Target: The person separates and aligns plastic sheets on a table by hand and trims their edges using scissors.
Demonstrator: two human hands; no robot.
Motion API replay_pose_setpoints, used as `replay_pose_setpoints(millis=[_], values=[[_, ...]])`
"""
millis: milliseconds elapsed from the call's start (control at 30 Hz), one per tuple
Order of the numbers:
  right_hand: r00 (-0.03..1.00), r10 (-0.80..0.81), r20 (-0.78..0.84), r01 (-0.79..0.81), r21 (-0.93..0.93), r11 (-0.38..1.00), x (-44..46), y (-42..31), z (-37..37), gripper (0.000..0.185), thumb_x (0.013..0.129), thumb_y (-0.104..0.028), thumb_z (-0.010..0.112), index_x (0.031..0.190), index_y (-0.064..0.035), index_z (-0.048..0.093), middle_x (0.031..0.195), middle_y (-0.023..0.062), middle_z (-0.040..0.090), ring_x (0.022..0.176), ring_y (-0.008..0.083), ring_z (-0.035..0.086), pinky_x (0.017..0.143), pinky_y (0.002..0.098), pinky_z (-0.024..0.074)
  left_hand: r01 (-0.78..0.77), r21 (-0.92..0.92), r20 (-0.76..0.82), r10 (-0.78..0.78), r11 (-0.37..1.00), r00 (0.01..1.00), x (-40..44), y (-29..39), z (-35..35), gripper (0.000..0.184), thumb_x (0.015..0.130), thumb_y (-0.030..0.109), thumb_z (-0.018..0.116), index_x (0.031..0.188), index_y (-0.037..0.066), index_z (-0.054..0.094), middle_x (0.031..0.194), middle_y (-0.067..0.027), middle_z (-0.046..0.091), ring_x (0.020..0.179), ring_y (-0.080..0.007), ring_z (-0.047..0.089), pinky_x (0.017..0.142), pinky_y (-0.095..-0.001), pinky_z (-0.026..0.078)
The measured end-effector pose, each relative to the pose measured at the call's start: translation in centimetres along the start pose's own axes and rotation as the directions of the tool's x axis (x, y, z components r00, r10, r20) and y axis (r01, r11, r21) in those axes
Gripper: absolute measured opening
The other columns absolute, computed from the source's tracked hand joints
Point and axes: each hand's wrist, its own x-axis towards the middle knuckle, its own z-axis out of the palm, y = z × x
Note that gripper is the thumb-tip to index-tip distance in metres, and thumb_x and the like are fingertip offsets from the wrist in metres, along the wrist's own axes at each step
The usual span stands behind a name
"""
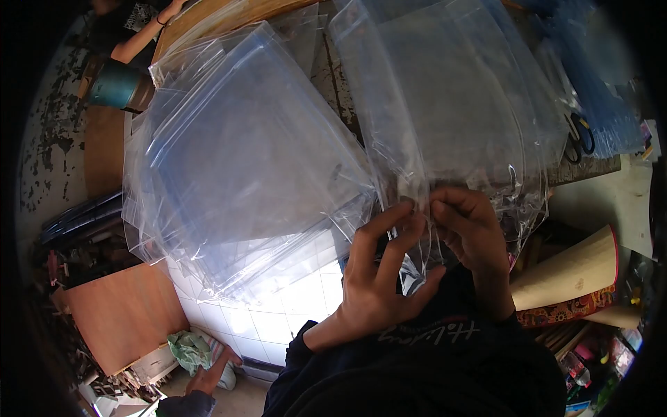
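A stack of clear plastic sheets or bags (257, 146) with folded, bluish edges lies on the left. Another clear plastic piece (458, 90) spreads over the table on the right, its near edge reaching my hands. My left hand (379, 271) has its fingers bent and pinched on that near edge. Close beside it, my right hand (472, 226) pinches the same edge between thumb and forefinger. Crumpled plastic hangs below and right of the fingers. The exact fold between my fingertips is too small to make out.
Black-handled scissors (578, 139) lie at the right near bluish plastic (590, 83). Another person's arm (149, 35) shows at the upper left, beside a teal can (114, 85). A brown board (125, 313), a green bag (189, 351) and a rolled sheet (570, 278) are lower down.
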Motion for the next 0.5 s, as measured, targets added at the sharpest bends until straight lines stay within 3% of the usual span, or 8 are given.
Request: replay_pose_setpoints(millis=[300,500], values=[[1.0,-0.019,0.003,0.019,0.019,1.0,0.01,0.07,0.25,0.017,0.089,-0.004,0.047,0.098,0.008,0.056,0.089,0.0123,0.061,0.08,0.0152,0.062,0.073,0.0266,0.0546,-0.041,0.098,0.053,0.036,0.994,0.998,0.06,0.09,-0.01,0.062,0.052,0.007,0.078,0.109,0.002,0.056,0.115,-0.0178,0.045,0.105,-0.0322,0.051,0.08,-0.038,0.051],[1.0,-0.008,-0.008,0.007,-0.051,0.999,-0.29,0.17,-0.07,0.017,0.09,-0.006,0.047,0.098,0.0042,0.058,0.088,0.0092,0.062,0.08,0.0124,0.062,0.065,0.0222,0.0509,-0.081,0.138,0.063,0.073,0.987,0.995,-0.06,0.06,-0.14,0.062,0.052,0.005,0.077,0.11,0.001,0.055,0.115,-0.0184,0.045,0.106,-0.0324,0.05,0.08,-0.0397,0.05]])
